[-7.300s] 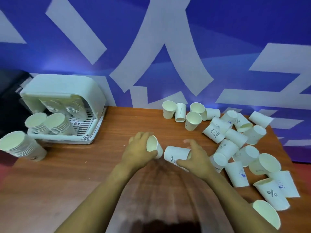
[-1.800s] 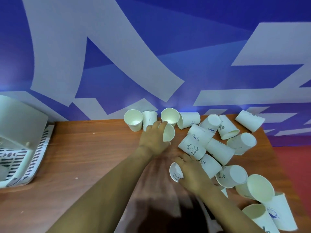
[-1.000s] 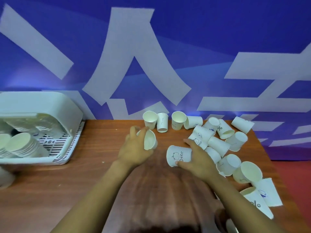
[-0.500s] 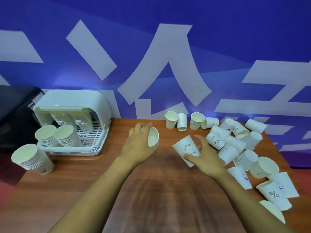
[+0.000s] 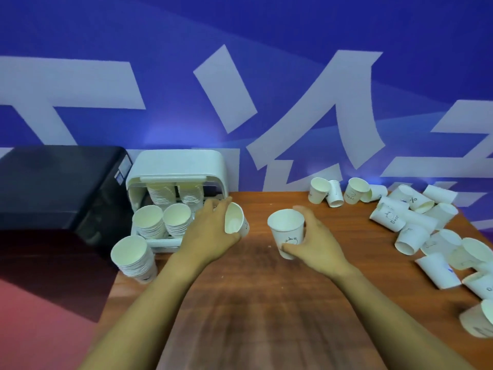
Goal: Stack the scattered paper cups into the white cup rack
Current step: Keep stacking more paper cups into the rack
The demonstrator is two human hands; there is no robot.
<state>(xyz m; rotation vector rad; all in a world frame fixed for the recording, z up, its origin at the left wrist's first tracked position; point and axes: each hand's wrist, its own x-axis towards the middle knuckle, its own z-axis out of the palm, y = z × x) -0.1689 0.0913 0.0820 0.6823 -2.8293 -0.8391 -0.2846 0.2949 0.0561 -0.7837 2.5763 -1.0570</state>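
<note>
A blue wall [image 5: 266,28] with big pale strokes painted across it stands behind a brown wooden table [image 5: 266,303]; a black cabinet [image 5: 53,182] sits left, above reddish floor [image 5: 40,329]

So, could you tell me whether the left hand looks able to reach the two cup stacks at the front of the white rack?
Probably yes: the left hand, though holding a cup, is beside the front stacks with nothing between.

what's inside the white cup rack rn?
The white cup rack holds four nested cup stacks: two in front, two under the hood. Its right front corner is hidden by the left hand.
</note>
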